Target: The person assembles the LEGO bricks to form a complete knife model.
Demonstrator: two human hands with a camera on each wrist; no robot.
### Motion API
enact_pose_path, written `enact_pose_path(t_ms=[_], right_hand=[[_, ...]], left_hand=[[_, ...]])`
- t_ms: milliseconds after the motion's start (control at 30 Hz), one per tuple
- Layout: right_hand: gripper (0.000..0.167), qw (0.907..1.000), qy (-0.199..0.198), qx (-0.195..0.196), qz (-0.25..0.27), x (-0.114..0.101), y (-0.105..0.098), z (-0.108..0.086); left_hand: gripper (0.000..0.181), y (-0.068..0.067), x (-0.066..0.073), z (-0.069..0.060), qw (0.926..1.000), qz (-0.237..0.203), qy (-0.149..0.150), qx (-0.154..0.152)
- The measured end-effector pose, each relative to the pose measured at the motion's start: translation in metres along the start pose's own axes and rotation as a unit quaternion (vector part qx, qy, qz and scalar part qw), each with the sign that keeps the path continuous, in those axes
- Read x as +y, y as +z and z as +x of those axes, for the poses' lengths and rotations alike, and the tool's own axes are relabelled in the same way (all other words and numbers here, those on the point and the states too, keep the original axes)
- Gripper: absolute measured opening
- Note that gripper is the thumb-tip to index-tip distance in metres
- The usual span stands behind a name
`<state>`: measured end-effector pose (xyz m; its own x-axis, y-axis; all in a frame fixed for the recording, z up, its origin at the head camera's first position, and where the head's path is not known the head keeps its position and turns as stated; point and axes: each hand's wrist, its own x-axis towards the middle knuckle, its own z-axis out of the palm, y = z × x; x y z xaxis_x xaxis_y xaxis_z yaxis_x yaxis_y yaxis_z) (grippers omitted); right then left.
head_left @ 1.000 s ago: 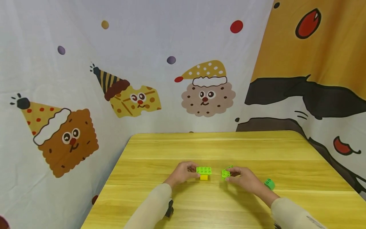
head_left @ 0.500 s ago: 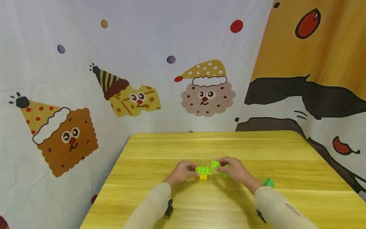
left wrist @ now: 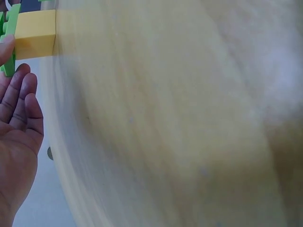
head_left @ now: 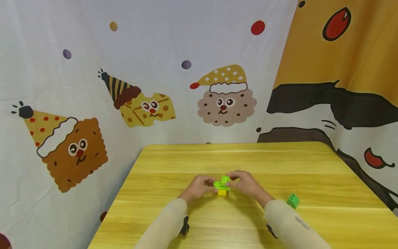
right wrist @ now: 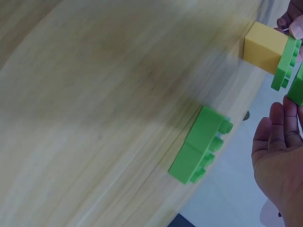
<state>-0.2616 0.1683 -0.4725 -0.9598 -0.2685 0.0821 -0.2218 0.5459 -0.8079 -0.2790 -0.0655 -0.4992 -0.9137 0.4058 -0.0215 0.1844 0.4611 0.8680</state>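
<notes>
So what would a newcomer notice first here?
Probably the hatted cartoon snacks on the white fabric backdrop. Next, at the wooden table, a lime-green studded plastic plate atop a yellow block, pinched by the left hand; the right hand holds a small lime-green block over the plate.

Two hands point(head_left: 199, 187) point(head_left: 246, 183), one yellow block point(head_left: 222, 193), two lime blocks point(head_left: 217, 184) point(head_left: 225, 178) above it, one green block point(head_left: 293, 201) at four o'clock, other lime blocks point(right wrist: 202, 129), number unclear
</notes>
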Motion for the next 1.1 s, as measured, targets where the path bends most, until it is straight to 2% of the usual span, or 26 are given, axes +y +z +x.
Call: enact_pose_path(t_ms=[333,700,1100], right_hand=[[0.022,0.9996,-0.002,-0.019,-0.022,-0.0079,0.0071,0.0035],[0.022,0.9968,-0.036,-0.048,-0.052,-0.0070,0.0065,0.0063],[0.020,0.9955,-0.053,-0.060,-0.052,-0.0058,0.0065,0.0063]], left_hand=[[0.029,-0.0002,0.0022,-0.0011,1.0000,0.007,0.000,-0.001],[0.034,-0.0005,0.0007,-0.0008,1.0000,0.004,-0.003,-0.006],[0.032,-0.0006,0.0022,-0.0010,0.9999,0.009,-0.002,-0.009]])
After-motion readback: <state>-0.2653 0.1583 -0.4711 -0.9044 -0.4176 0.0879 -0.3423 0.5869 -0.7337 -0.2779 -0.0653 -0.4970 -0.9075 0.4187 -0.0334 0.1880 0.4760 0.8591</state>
